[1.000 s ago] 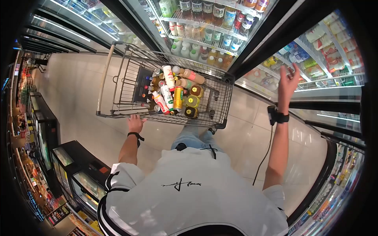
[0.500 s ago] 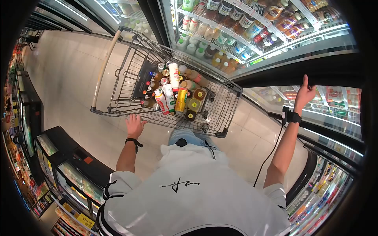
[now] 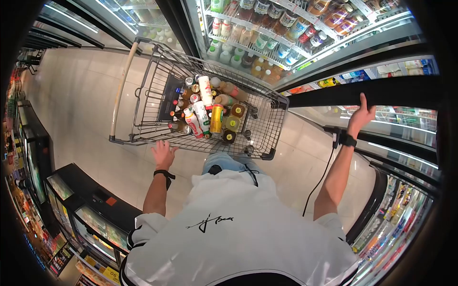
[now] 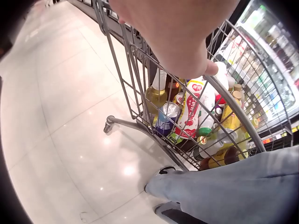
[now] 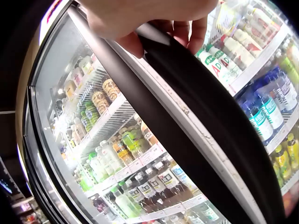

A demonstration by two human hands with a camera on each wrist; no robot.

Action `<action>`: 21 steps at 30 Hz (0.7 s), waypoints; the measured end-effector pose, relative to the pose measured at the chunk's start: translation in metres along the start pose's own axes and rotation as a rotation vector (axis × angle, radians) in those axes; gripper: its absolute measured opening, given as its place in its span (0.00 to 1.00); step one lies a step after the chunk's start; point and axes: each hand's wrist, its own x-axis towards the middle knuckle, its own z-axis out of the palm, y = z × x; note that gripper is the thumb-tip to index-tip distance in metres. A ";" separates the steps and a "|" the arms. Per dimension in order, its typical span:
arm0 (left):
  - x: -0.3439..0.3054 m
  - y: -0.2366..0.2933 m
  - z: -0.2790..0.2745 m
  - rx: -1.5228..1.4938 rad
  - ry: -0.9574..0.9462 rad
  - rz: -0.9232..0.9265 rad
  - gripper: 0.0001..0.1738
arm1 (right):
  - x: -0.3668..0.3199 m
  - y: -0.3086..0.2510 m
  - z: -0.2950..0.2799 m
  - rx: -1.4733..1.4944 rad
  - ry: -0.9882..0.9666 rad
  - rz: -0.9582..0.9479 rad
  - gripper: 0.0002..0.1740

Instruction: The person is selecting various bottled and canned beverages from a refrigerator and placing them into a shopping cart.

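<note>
My left hand rests on the side rim of a metal shopping cart, fingers stretched over it. In the left wrist view the thumb lies at the grey rim. Inside the cart are several drinks: a yellow can, white bottles with red print and dark bottles with yellow-dotted caps. My right hand grips the black edge of a glass fridge door, fingertips curled round it in the right wrist view. A strip of bottled drinks shows beside the door edge.
Shelves of bottles stand behind the neighbouring fridge glass, close along the cart's far side. Pale floor tiles stretch to the left. A black display case stands at the lower left. A cable hangs from the right wrist.
My right hand, earlier raised with loose fingers before the glass, has come onto the fridge door's edge. The door has swung out slightly, showing drinks beside it. My left hand stays at the cart rim.
</note>
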 end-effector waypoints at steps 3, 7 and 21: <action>0.000 0.001 0.000 0.019 -0.007 0.001 0.26 | -0.034 -0.012 -0.044 -0.033 0.006 0.013 0.15; 0.005 -0.001 0.005 -0.045 -0.038 -0.003 0.29 | -0.079 -0.037 -0.097 -0.107 0.093 0.097 0.14; 0.314 0.181 0.122 -0.722 -0.397 -0.464 0.51 | -0.206 -0.099 -0.313 -0.192 0.504 0.485 0.19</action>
